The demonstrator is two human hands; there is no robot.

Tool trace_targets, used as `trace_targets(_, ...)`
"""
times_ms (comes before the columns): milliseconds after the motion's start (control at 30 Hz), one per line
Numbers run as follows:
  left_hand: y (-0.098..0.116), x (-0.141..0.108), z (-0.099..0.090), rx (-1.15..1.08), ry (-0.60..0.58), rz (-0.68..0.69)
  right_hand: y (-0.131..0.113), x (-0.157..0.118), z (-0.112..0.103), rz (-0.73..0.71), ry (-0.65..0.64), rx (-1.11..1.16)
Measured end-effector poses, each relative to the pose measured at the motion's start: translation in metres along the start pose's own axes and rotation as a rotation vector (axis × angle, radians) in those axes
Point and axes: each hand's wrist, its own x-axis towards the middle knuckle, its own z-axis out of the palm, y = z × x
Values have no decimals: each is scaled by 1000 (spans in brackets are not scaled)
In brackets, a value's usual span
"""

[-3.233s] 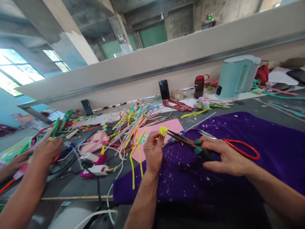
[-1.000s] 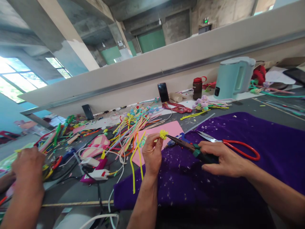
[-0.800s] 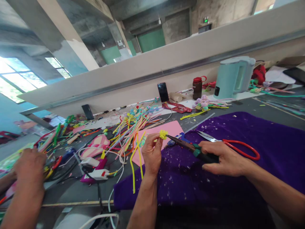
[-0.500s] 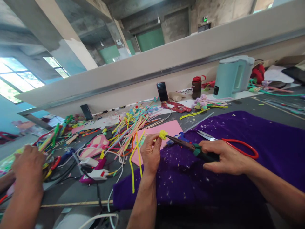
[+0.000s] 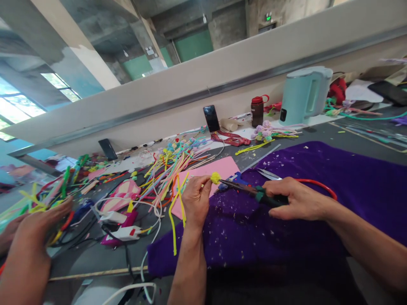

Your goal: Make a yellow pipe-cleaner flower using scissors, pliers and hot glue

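Note:
My left hand [image 5: 196,199] pinches a small yellow fuzzy flower [image 5: 216,178] between thumb and fingertips. Long-nose pliers [image 5: 243,187] with dark handles are gripped in my right hand [image 5: 294,199], and their tip touches the flower's right side. Under both hands spreads a purple cloth [image 5: 241,241] sprinkled with pale scraps. Scissors with red handles [image 5: 318,184] lie on the cloth behind my right hand, partly hidden by it. A blue tool [image 5: 233,180], partly covered by the pliers, rests by a pink sheet [image 5: 222,166]. Yellow fuzzy stems [image 5: 173,228] hang beside my left wrist.
Another person's hand [image 5: 38,228] works at the far left. Bundled coloured stems [image 5: 178,159], a power strip with white plugs [image 5: 122,233] and cables lie left of the cloth. A phone [image 5: 211,118], a brown bottle [image 5: 257,112] and a light-blue kettle [image 5: 302,96] stand along the partition.
The view has shifted slightly, so the scene sits a little farther left and higher. My hands keep the flower and pliers together. The other person's hand has moved and its fingers now point right.

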Motion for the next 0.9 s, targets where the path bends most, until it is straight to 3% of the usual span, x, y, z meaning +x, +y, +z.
trace_targets(200,0,1,1,22,-5,-3,1,3,1,-41,48,21)
trace_targets(300,0,1,2,-47,-8,-153,0,3,2,-38,83,27)
trace_targets(433,0,2,4,-372,-25,-433,-1,1,2,-45,108,56)
trace_targets(533,1,2,6,-572,-83,-530,-2,1,3,-56,118,76)
trace_targets(900,6,1,7,-645,-96,-550,-5,3,7,-62,109,94)
